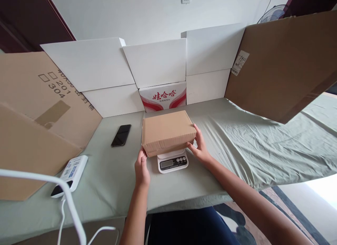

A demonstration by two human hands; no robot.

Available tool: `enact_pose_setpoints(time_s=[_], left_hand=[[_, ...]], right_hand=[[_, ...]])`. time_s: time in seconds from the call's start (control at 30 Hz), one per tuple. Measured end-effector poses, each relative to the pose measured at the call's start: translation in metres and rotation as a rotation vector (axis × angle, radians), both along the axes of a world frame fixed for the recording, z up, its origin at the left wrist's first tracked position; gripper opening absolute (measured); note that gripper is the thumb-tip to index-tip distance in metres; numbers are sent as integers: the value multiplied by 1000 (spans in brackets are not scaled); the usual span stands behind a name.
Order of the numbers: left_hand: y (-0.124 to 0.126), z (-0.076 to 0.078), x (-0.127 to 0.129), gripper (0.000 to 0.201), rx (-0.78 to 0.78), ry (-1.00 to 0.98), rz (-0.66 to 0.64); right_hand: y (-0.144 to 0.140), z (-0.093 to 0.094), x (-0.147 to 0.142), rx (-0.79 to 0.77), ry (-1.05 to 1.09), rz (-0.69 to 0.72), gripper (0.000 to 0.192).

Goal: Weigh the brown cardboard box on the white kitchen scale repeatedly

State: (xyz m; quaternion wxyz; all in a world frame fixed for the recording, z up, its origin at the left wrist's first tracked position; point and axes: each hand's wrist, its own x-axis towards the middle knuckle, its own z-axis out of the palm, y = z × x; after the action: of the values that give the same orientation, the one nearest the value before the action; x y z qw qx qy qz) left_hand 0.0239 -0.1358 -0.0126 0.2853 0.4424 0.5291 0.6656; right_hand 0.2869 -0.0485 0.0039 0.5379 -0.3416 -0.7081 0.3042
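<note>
A closed brown cardboard box (168,130) is held level between both hands, over a white kitchen scale (173,164). The box covers most of the scale's top; whether it rests on it I cannot tell. At the box's left front corner, my left hand (142,168) is closed on its side, the thumb toward me. My right hand (200,146) grips the right end, thumb at the front lower edge and fingers along the side. The scale's display and buttons face me, and its screen looks blank.
A black phone (121,135) lies left of the box. Farther left are a white power strip (73,173) and a curved white tube (60,183). White boxes (155,62) line the back, with large cardboard boxes (284,65) at both sides. A wrinkled green cloth (237,146) covers the table.
</note>
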Motion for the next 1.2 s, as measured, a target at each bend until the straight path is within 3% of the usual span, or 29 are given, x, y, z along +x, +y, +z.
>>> enact_pose_setpoints(time_s=[0.2,0.53,0.7,0.8,0.87,1.0,1.1,1.2], left_hand=[[1,7,6,68,-33,63,51],[4,2,6,62,-41,51,83],[17,31,2,57,35,99,64],[48,55,-8,57,109,144,46],[76,62,-15,58,135,154,32],[120,46,-25,59,133,127,16],[131,23,-28,59,119,115,14],[133,9,-29,57,109,116,9]], right_hand=[[0,2,0,6,4,8,78],[-2,4,0,-19,11,9,78],[8,31,-1,18,68,9,79],[34,51,-7,51,101,39,81],[59,54,-14,72,117,53,84],[105,30,-26,75,105,35,89],[119,8,-29,40,68,39,89],[121,0,-28,22,49,50,86]])
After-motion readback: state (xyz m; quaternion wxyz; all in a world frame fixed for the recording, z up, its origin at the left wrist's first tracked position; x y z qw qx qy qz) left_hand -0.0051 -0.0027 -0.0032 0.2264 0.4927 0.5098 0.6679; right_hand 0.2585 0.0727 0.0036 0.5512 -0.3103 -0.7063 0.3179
